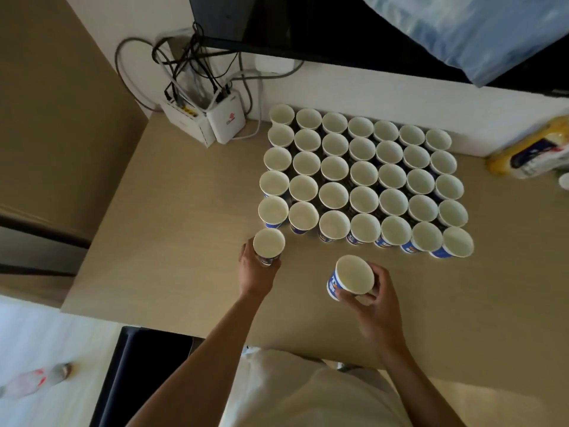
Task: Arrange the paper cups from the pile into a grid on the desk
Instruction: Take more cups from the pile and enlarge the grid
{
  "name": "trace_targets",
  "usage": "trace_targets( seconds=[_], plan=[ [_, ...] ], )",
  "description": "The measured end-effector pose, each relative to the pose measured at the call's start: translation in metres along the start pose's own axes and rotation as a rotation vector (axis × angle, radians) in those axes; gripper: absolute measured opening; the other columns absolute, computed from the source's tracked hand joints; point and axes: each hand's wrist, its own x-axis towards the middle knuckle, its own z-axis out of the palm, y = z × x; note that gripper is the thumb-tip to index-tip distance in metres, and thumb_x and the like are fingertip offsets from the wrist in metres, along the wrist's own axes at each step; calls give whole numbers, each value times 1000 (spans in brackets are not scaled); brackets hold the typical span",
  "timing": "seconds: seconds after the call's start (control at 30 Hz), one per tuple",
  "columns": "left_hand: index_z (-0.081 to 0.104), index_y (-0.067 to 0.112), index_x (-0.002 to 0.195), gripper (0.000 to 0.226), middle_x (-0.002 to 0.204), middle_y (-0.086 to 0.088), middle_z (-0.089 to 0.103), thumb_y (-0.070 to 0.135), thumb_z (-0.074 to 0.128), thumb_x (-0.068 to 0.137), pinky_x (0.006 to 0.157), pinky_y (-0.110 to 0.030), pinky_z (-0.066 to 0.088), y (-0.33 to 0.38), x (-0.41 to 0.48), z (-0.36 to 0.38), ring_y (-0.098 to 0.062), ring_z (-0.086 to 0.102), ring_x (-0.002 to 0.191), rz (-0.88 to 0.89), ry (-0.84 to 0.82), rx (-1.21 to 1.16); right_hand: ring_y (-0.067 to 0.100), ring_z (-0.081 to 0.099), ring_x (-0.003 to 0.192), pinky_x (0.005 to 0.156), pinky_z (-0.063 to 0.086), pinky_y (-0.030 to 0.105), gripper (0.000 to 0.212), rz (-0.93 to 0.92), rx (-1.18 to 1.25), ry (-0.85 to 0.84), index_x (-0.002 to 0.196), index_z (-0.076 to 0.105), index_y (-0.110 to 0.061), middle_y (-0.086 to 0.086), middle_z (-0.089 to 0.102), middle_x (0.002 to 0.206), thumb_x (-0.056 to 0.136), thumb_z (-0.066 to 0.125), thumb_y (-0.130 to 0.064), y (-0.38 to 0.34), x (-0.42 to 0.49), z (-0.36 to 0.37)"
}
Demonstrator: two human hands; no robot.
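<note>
A grid of several upright white-and-blue paper cups fills the right half of the beige desk, packed rim to rim in straight rows. My left hand grips one cup just in front of the grid's near-left corner, below the left column. My right hand holds another cup, tilted, above the desk in front of the grid's middle. Whether the left cup touches the desk is unclear.
Two white router boxes with tangled cables stand at the desk's back left. A yellow-and-blue plastic package lies at the right edge. A dark screen hangs above the back. A black chair is near the front-left corner.
</note>
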Motion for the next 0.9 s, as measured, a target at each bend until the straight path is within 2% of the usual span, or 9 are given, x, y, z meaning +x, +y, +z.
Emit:
trace_targets(
  seconds=[0.1,0.17,0.33,0.47,0.6,0.7,0.8,0.9],
  plan=[
    [60,8,111,56,105,-7,66,11,90,63,75,-28,43,-2,7,0,-32,62,99,10,11,2,12,66,107,90,56,35,66,6,-2,-6,116,56,-33,-12,67,115,58,89,-33,0,1,5],
    [60,8,112,57,107,-8,66,8,89,63,75,-29,44,0,10,-1,-32,61,100,22,12,-5,11,67,107,89,56,34,66,10,-1,-7,115,56,-35,-14,67,114,57,88,-33,0,1,8],
    [60,9,119,64,111,-5,65,5,88,62,79,-28,42,-1,13,-3,-29,60,102,91,-10,33,13,67,107,89,57,38,65,25,5,-8,116,57,-31,-9,67,116,59,89,-26,6,3,12],
    [59,9,120,65,111,-5,65,4,87,61,81,-34,47,-2,14,-2,-30,60,102,89,-26,42,15,66,109,91,57,40,66,31,5,-7,116,57,-32,-8,67,117,63,92,-15,10,4,14],
    [57,11,122,69,113,-1,62,5,88,61,80,-32,47,-4,13,-5,-26,60,102,68,-41,29,15,66,109,90,57,37,68,43,9,-12,117,56,-32,-8,66,118,57,89,-32,12,4,16],
    [55,12,125,73,115,4,56,2,88,60,81,-31,47,-6,10,-11,-24,60,104,27,-71,18,13,66,108,88,57,36,69,44,13,-12,118,56,-31,-8,66,117,57,88,-35,13,5,21],
    [53,13,127,76,118,2,56,3,88,60,87,-40,52,-7,3,-18,-23,59,105,0,-72,15,14,66,108,86,59,36,68,46,26,-22,121,55,-28,-9,65,117,63,90,-19,17,10,29],
    [52,14,130,78,120,6,53,7,89,62,85,-41,53,-5,-10,-26,-20,57,104,15,-70,4,15,64,110,83,60,33,67,57,52,-34,123,55,-26,-6,65,117,69,89,-4,21,19,44]
  ],
)
